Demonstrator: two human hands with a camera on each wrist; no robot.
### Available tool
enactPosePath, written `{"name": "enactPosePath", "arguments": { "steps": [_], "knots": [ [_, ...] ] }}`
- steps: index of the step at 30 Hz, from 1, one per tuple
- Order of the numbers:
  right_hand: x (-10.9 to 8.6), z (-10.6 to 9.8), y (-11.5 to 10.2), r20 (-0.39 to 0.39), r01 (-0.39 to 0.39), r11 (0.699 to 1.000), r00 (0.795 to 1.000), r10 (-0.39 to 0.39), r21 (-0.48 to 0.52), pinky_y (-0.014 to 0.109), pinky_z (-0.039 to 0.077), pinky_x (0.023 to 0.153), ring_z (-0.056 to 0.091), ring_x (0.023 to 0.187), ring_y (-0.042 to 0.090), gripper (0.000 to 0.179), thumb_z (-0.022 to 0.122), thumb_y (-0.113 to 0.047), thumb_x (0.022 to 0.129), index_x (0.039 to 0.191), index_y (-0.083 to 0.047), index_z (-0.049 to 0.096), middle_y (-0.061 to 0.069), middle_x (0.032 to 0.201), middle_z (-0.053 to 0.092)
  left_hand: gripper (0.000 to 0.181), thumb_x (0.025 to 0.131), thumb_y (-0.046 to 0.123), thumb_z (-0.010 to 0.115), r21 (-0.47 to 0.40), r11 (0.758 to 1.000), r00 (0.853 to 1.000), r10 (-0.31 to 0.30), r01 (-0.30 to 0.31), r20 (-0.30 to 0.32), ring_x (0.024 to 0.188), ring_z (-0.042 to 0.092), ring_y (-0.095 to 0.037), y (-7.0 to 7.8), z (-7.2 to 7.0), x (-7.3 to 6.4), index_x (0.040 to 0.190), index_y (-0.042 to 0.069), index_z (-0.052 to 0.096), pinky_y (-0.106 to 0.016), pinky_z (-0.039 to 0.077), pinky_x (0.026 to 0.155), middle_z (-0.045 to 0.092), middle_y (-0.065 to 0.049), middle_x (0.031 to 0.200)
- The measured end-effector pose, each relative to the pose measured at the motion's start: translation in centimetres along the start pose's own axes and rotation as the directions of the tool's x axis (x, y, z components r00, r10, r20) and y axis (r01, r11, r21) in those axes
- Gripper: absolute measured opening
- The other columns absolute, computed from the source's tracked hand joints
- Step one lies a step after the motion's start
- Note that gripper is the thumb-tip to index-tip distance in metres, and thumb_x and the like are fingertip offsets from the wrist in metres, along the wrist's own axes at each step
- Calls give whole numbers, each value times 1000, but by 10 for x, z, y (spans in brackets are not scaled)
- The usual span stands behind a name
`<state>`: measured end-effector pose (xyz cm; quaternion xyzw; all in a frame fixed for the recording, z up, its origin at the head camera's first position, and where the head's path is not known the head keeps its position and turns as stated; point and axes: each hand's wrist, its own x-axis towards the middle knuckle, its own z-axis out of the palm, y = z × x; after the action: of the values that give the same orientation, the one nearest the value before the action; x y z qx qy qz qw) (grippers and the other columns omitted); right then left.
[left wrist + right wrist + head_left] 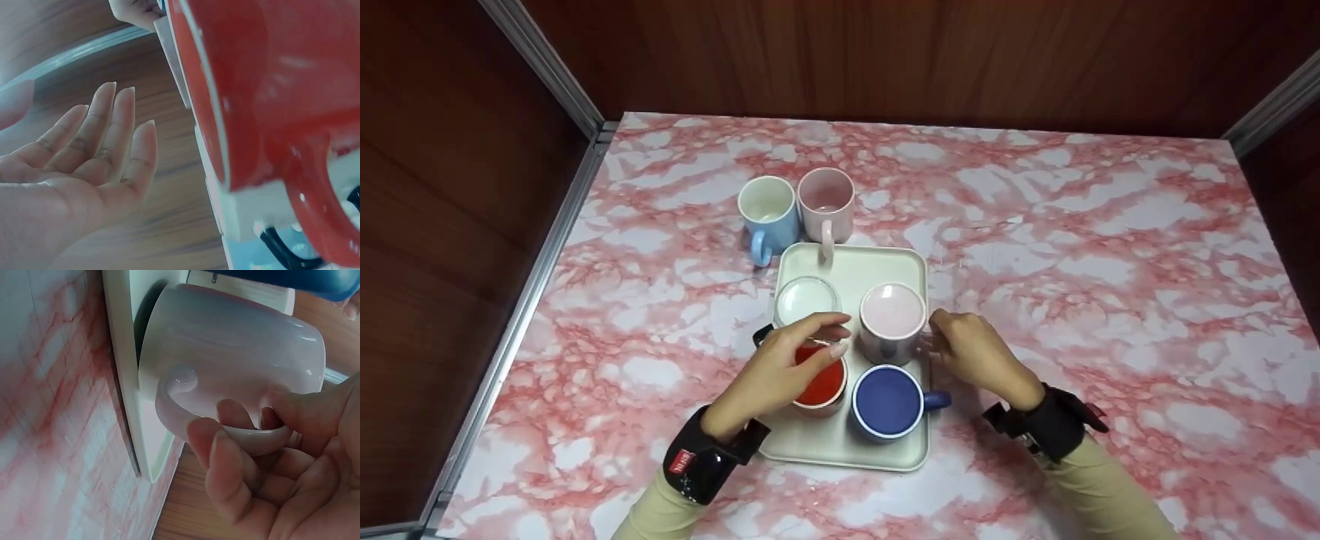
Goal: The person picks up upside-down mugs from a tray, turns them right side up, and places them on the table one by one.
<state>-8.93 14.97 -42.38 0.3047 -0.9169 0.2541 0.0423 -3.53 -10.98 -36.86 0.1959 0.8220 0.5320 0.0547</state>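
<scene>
Beyond the tray (pixel 877 264) stand 1 light-blue mug (pixel 778 231), 1 pink mug (pixel 842 223).

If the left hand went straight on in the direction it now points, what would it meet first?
Probably the pale pink mug on the tray, just ahead of the left hand in the head view. Depth is unclear, though: the hand may be high enough to pass over it.

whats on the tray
The tray holds a pale cup, pink mug, red mug and blue mug. The left hand partly covers the red mug. Beneath all four, nothing shows.
</scene>
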Motion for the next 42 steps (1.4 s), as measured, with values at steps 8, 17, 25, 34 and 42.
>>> {"name": "enactPosePath", "arguments": {
  "steps": [8,17,25,34,42],
  "knots": [
    [-2,-8,0,-87,-17,999,996,20,36,33,36,46,41,50,15,27,62,9,76,64,-7,43,-2,53,40,30,91,16,57,-69,997,999,-44,43,-14,99,59,-17,-5,-6,0,117,2,57,-29,46,85,63,-10,106],
    [-2,-25,-13,-115,-138,935,976,184,328,21,41,44,52,48,12,3,60,1,86,84,2,60,4,60,59,28,91,18,57,-102,992,997,-67,70,30,98,59,-15,-2,-1,4,115,3,59,-34,45,86,63,-7,108],
    [1,-39,-28,-57,-253,723,925,375,643,27,47,41,55,44,19,14,53,-1,91,78,5,56,13,62,59,29,92,24,56,-73,995,994,-59,66,97,93,61,-18,12,9,10,114,7,61,-31,47,83,64,-5,107],
    [1,-42,-36,-1,-254,522,899,438,814,32,50,49,59,51,24,19,50,-6,93,80,8,54,17,69,59,30,92,22,55,-47,998,986,-36,44,163,94,59,-17,21,22,21,114,2,61,-28,46,82,63,-6,108],
    [-1,-36,-40,-17,-165,402,911,412,901,31,50,48,58,49,23,16,49,0,92,80,10,51,18,69,59,33,93,20,53,-156,975,981,-135,157,142,97,59,-24,20,38,26,117,-3,57,-31,46,84,61,-14,110]
  ]
}}
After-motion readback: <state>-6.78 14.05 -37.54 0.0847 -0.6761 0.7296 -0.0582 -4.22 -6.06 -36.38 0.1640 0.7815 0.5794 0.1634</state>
